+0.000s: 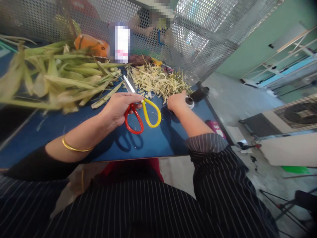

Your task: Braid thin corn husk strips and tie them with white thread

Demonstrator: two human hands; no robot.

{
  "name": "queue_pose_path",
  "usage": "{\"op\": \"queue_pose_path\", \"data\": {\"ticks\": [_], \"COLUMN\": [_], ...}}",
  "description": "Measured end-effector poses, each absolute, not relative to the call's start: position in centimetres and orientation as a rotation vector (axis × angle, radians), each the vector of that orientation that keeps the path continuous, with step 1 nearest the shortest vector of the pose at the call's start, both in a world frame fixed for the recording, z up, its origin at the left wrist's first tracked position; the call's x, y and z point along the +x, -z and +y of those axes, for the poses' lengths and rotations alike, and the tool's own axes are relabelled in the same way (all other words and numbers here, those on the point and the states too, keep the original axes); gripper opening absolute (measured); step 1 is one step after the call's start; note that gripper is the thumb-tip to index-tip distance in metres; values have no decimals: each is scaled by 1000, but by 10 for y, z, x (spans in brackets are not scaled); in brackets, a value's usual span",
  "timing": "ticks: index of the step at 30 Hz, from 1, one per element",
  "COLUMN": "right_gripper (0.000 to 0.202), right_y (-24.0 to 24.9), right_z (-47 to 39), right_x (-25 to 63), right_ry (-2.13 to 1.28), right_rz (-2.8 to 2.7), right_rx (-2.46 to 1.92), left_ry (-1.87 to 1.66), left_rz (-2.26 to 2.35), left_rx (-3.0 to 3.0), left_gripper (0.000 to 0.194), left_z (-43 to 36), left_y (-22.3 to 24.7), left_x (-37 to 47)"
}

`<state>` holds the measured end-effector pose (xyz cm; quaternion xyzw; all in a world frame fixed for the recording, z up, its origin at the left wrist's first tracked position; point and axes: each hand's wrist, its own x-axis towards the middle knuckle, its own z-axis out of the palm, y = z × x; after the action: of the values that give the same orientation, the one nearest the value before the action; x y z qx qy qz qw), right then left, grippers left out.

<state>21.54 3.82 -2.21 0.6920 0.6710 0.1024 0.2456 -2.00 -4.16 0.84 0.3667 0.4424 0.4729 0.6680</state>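
Observation:
My left hand (122,107) is closed round a pair of scissors (151,120) with one red and one yellow handle loop. Their blades point away from me, toward a heap of thin cut strips (158,81), pale and dry-looking. At the near right edge of that heap is my right hand (177,100), its back toward me, so most of its fingers are hidden. Right beside it lie a white-rimmed spool (190,102) and a dark cone-shaped spool (201,94). Long pale-green husk leaves (66,77) spread over the left of the table.
The blue table (104,145) has a perforated metal screen (198,43) along its back. Near it are an orange object (91,46) and a blurred-out bright screen (122,43). A purple packet (216,128) sits at the right edge. Below is a grey floor (223,86).

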Motion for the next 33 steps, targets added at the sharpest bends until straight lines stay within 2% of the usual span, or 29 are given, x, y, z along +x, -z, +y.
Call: {"op": "queue_pose_path", "data": {"ticks": [5,10,15,20,22,24,26,28,30,31,33], "right_gripper": [35,37,38,40,38,36,35,37,44,51,66], "right_y": [29,32,44,55,55,52,46,36,24,17,5], "right_z": [33,0,-51,-86,-95,-103,-108,-108,-98,-91,-73], "right_x": [216,229,227,219,216,212,210,216,228,236,252], "right_ry": [-448,-696,-678,-312,0,403,550,211,-426,-637,-795], "right_rz": [1820,2228,2510,2695,2797,2898,2940,2895,2646,2489,2196], "right_rx": [1994,1801,1665,1866,1991,1938,1821,1992,2406,2533,2700], "left_ry": [-1060,-1067,-1066,-1062,-1064,-1075,-1082,-1075,-1058,-1049,-1039], "left_rz": [999,1008,1027,1051,1045,1037,1039,1052,1063,1065,1063], "left_rx": [832,844,857,874,883,875,866,870,882,888,896], "left_gripper": [10,13,14,14,12,10,9,10,10,9,9], "left_z": [-41,-41,-41,-42,-43,-44,-44,-43,-42,-42,-42], "left_y": [-7,-8,-9,-7,-8,-8,-8,-7,-6,-5,-4], "left_x": [-21,-21,-20,-19,-19,-19,-19,-19,-19,-19,-18]}}
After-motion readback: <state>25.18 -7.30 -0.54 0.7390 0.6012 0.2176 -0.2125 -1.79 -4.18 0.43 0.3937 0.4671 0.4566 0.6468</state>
